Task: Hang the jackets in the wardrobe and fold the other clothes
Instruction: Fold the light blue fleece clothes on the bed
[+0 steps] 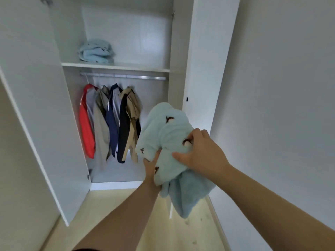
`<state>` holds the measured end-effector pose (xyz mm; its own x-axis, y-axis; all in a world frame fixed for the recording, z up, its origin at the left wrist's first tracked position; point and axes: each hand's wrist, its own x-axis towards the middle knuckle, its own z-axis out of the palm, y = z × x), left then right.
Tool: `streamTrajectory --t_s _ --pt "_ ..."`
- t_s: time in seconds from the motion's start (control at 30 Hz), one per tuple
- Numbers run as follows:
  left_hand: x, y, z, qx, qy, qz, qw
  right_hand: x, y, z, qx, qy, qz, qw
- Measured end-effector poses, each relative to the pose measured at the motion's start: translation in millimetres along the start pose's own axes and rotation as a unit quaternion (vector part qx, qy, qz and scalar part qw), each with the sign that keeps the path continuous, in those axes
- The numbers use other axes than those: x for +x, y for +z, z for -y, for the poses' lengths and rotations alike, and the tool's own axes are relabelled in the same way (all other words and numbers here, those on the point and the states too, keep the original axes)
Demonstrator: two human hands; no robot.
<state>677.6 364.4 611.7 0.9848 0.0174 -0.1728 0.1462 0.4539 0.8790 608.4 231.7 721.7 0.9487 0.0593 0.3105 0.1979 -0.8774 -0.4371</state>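
Note:
I hold a bundled light blue fleece garment (168, 134) with small dark embroidered marks in front of the open white wardrobe (203, 69). My left hand (152, 163) grips it from underneath, mostly hidden by the cloth. My right hand (199, 151) grips its right side, thumb pressed into the fabric. A loose end of the garment hangs down below my hands. Several jackets (110, 122), red, beige, navy, black and tan, hang from the metal rail (125, 77). A folded light blue garment (96, 51) lies on the upper shelf (137, 67).
The left wardrobe door (36, 105) stands open toward me; the right door (204, 78) is open against a white wall (281, 105). Pale wooden floor (163, 229) lies below. To the right of the jackets, the rail is bare.

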Motion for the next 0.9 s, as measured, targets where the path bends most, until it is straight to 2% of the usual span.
streamTrajectory --t_s 0.1,0.2,0.27,0.4,0.5,0.6,0.7,0.9 --pt "8.7 -16.0 -65.3 -0.043 0.129 -0.107 0.985 44.3 -6.6 42.2 0.031 0.001 0.010 0.999" --pt "27.0 -29.1 -122.6 -0.047 0.218 -0.120 0.967 85.2 4.7 70.0 -0.022 -0.032 0.043 0.998" --pt "46.9 -42.2 -135.6 -0.090 0.225 -0.127 0.962 113.8 15.5 81.1 -0.053 -0.047 0.065 0.995" --pt "103.8 -62.1 -160.0 -0.143 0.235 -0.153 0.949 179.8 40.6 90.2 0.017 -0.051 0.112 0.992" --pt "159.3 -75.5 -182.0 -0.138 0.259 -0.172 0.940 239.3 64.6 101.1 0.043 -0.098 0.078 0.991" --pt "227.3 -84.9 -217.5 -0.128 0.305 -0.171 0.928 313.4 86.0 114.3 0.032 -0.144 0.038 0.988" --pt "293.2 -91.2 -265.7 -0.133 0.313 -0.162 0.926 391.7 95.4 135.1 0.012 -0.176 0.015 0.984" --pt "411.2 -127.7 -373.3 -0.178 0.228 -0.008 0.957 527.5 124.0 196.3 -0.049 -0.273 -0.103 0.955"
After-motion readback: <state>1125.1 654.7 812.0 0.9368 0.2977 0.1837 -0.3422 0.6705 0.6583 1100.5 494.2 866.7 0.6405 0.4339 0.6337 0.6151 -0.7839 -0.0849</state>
